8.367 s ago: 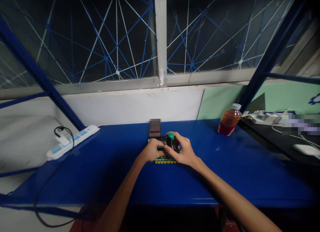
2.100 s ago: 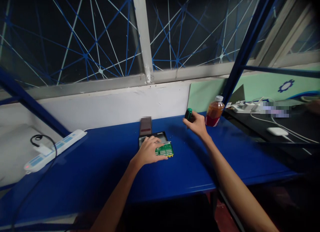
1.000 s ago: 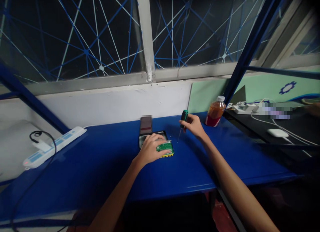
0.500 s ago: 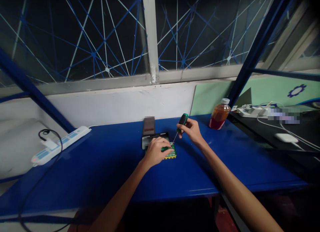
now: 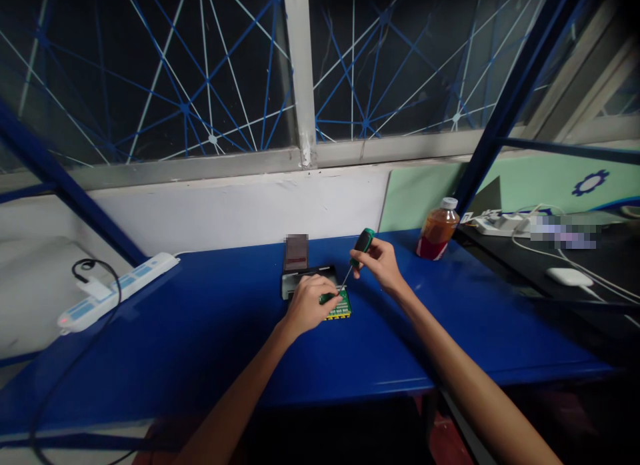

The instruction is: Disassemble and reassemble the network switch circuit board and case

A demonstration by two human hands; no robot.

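My right hand [image 5: 383,263] is closed around the green and black handle of a screwdriver [image 5: 362,247]. The screwdriver slants down to the left, its tip at the upper part of a green circuit board [image 5: 342,306] with a yellow front edge. My left hand [image 5: 311,301] lies over the left part of the board, thumb and fingers closed in a pinch on it near the tip; what lies beneath the fingers is hidden. Just behind, an open dark case [image 5: 289,286] sits partly covered by my left hand. Whether the screwdriver tip sits in a screw is too small to tell.
A dark flat rectangular object [image 5: 297,253] stands behind the case on the blue table [image 5: 210,338]. At the back right is a drink bottle [image 5: 439,230]. A white power strip [image 5: 120,293] with a black cable lies left. More cables and a white adapter [image 5: 569,277] lie right.
The screwdriver tip and my left fingertips have shifted slightly left over the board, so a little more of its right side shows. Both hands keep their grip.
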